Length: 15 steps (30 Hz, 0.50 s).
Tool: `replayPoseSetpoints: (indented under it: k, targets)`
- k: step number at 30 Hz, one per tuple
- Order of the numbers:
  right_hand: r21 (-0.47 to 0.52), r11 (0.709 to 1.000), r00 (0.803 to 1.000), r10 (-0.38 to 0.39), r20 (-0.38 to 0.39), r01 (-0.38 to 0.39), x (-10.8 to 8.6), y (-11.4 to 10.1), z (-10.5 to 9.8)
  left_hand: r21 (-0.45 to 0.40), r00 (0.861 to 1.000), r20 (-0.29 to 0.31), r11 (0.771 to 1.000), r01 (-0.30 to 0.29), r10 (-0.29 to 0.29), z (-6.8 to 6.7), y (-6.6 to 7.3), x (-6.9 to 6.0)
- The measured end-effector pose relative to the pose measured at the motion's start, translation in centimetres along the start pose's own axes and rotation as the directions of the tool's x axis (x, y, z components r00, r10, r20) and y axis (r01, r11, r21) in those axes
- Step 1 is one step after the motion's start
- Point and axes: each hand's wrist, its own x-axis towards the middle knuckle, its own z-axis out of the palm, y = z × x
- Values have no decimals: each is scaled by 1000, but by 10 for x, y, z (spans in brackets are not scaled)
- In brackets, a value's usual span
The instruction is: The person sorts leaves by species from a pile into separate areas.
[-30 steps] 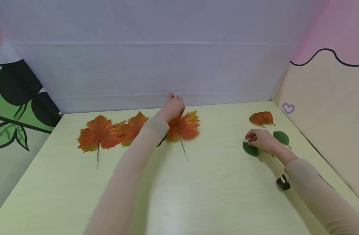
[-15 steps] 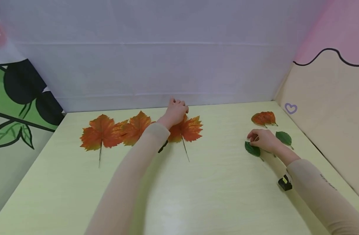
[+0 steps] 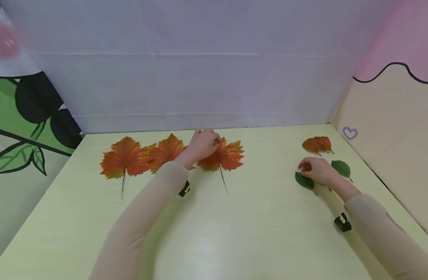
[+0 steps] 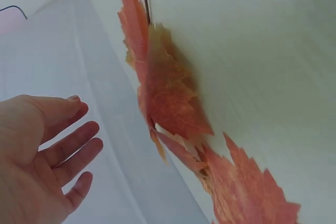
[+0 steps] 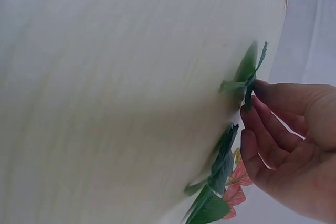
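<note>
Several orange maple leaves lie in a row along the table's back. My left hand (image 3: pixel 204 146) hovers over the rightmost maple leaf (image 3: pixel 231 154); in the left wrist view its fingers are loosely bent, apart from the leaf and holding nothing. The leftmost maple leaf (image 3: pixel 124 157) overlaps the middle maple leaf (image 3: pixel 170 147). On the right, my right hand (image 3: pixel 317 170) pinches a small green leaf (image 5: pixel 251 85) between thumb and fingertips, tilted at the table surface. Another green leaf (image 3: pixel 341 168) lies beside that hand; a further one is mostly hidden beneath it.
Small red-orange leaves (image 3: pixel 318 144) lie at the back right of the pale table (image 3: pixel 256 217). A pale cloth wall (image 3: pixel 214 85) rises at the table's back edge. Printed panels stand at both sides; the right panel (image 3: pixel 392 128) bears a purple heart.
My left hand has lifted off the right maple leaf and drawn back slightly to the left. My right hand stays at the green leaf. The head view has shifted a little.
</note>
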Motion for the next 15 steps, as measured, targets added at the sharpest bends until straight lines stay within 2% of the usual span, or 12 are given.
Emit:
replayPoseSetpoints:
  k: [5, 11, 15]
  targets:
    - [-32, 999, 1000, -9, -21, 8, 0, -4, -2, -86, 999, -26, 995, 44, -46, -13, -4, -21]
    - [-53, 998, 999, 15, -45, -17, -1, -10, -7, -178, 994, -81, 983, 53, -69, -32, -11, -51]
    - [-61, 998, 994, -14, -110, 8, 0, -20, -10, -226, 990, -92, 971, 85, -108, -39, -19, -73]
